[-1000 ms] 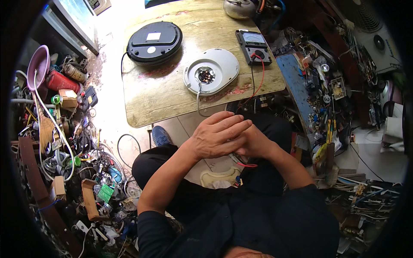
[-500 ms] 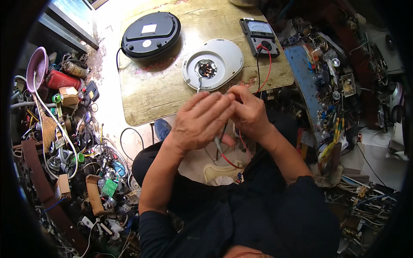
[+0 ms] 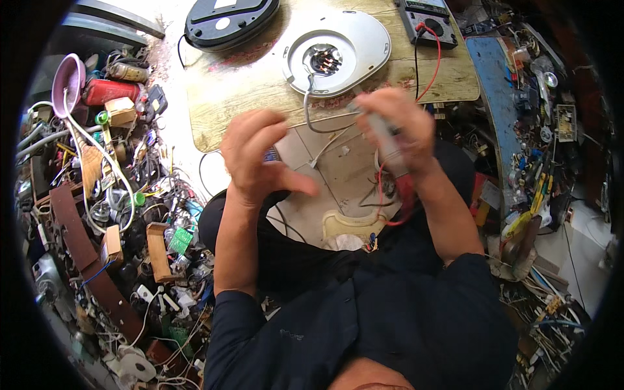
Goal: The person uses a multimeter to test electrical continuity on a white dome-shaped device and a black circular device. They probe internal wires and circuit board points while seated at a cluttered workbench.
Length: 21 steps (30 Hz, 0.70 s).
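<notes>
My left hand (image 3: 255, 156) hovers in front of the table, fingers curved and thumb spread, holding nothing. My right hand (image 3: 406, 127), smeared by motion, is closed around a blurred grey stick-shaped thing (image 3: 388, 136). A red lead (image 3: 382, 195) loops below that hand. From the open centre of a pale oval appliance base (image 3: 364, 55), a grey cord (image 3: 307, 116) hangs over the table edge and runs toward my right hand; its end is hard to make out. Copper-coloured parts show inside the base. An analog multimeter (image 3: 426, 26) with red and black leads lies to its right.
A black round appliance (image 3: 227, 26) lies upside down on the wooden table (image 3: 214, 97). Heaped wires, boxes and parts (image 3: 169, 240) fill the left floor. A blue board (image 3: 484, 84) and more scrap parts (image 3: 533, 169) line the right. A cream plastic piece (image 3: 354, 224) lies between my legs.
My hands, together half a second ago, are now apart: the left moved left and opened, the right moved right with the grey thing. The view has shifted, so the table sits higher.
</notes>
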{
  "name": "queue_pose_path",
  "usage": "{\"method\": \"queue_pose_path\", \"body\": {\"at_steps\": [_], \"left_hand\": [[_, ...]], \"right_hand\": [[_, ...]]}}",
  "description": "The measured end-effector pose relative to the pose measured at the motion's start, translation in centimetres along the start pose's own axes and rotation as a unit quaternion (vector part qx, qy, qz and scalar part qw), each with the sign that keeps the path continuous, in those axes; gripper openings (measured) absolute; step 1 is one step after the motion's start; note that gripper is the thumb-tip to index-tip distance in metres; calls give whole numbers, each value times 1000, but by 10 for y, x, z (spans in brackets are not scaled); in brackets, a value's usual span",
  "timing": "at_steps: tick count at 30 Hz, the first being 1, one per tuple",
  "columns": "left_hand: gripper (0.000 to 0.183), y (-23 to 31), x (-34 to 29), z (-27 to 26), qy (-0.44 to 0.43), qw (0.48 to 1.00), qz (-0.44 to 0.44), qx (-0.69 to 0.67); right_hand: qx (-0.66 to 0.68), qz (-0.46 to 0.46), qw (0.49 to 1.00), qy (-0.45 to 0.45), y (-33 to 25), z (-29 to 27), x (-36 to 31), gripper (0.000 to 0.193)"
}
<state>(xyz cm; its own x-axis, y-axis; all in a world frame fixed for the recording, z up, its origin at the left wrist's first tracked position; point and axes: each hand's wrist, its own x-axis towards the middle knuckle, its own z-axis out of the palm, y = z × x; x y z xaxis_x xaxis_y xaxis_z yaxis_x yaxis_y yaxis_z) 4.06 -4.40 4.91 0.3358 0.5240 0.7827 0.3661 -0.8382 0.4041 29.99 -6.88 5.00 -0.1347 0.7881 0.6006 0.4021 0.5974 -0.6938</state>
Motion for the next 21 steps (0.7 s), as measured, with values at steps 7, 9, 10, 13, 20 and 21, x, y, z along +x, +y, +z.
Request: {"method": "queue_pose_path", "body": {"at_steps": [7, 9, 10, 13, 20, 21], "left_hand": [[40, -26, -165, 52, -83, 869, -488, -19], [38, -50, -227, 92, -198, 791, -577, 49], [39, -66, -272, 109, -271, 751, -594, 96], [50, -107, -376, 149, -319, 577, -752, 12], [59, -112, -370, 210, -111, 289, -948, -69], [58, -113, -375, 209, -95, 279, -953, -71]], "right_hand": [[422, 221, 859, 188, 14, -43, 5, 36], [434, 243, 843, 206, 8, -41, 11, 40], [434, 236, 853, 167, 7, -38, 11, 38], [374, 215, 899, 79, 11, -45, 11, 31], [216, 148, 965, -13, 23, -46, 13, 35], [218, 164, 961, -37, 20, -50, 19, 29]]}}
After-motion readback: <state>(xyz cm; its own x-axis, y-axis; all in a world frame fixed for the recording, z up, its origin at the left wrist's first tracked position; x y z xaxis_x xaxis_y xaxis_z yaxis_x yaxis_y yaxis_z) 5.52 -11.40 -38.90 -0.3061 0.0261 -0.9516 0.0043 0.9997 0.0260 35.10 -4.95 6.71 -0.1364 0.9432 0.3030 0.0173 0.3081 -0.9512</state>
